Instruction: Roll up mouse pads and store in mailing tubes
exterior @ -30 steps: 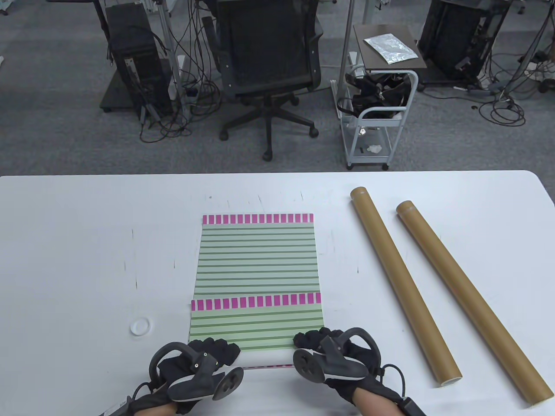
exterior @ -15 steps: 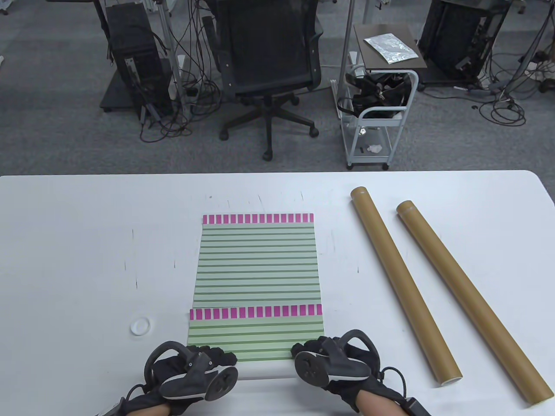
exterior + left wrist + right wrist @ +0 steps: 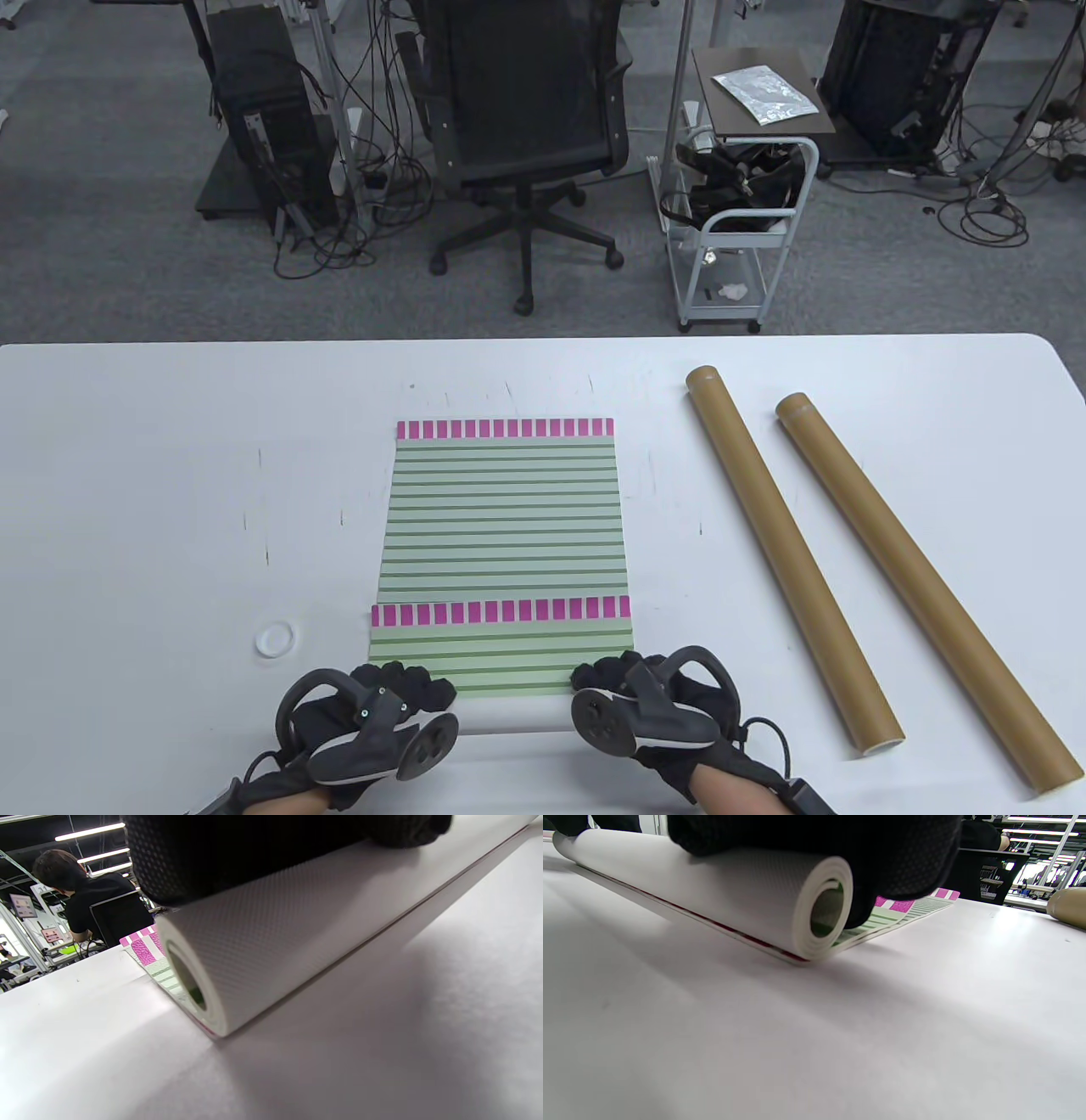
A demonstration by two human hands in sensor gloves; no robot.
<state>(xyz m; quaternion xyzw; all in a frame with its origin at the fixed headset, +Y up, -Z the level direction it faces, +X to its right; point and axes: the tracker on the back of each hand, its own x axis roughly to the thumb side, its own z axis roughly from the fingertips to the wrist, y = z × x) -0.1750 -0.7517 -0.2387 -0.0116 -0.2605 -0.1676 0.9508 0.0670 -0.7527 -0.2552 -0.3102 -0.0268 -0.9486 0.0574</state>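
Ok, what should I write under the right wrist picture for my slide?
Gloved fingers press a half-rolled striped mouse pad on the white table.

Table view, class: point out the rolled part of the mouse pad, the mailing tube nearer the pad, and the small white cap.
rolled part of the mouse pad (image 3: 516, 718), table view, white backing between the hands.
mailing tube nearer the pad (image 3: 785, 543), table view, mid-length of its brown wall.
small white cap (image 3: 276, 638), table view, its centre.
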